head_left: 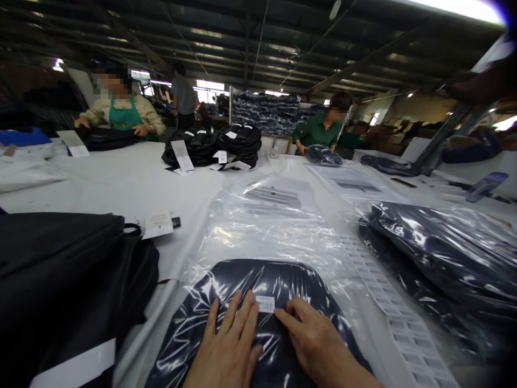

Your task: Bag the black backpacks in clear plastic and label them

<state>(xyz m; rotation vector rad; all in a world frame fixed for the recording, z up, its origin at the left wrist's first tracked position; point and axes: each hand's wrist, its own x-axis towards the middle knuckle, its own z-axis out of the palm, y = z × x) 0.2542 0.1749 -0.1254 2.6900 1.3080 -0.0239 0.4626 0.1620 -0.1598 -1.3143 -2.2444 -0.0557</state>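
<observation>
A dark backpack in a clear plastic bag (pixel 278 339) lies in front of me. A small white barcode sticker (pixel 265 304) sits on the plastic near the middle. My left hand (pixel 230 339) rests flat on the bag with its fingers spread, the fingertips just left of the sticker. My right hand (pixel 311 331) has its fingers curled and drawn together, with the tips at the sticker's lower right corner. The thumb of that hand is partly hidden.
Black backpacks (pixel 72 258) with tags lie at left. A sheet strip of stickers (pixel 404 328) runs beside bagged backpacks (pixel 448 258) at right. Flat clear bags (pixel 274 199) lie ahead. Across the table, one person (pixel 125 108) handles a black bag and another (pixel 323 126) a wrapped one.
</observation>
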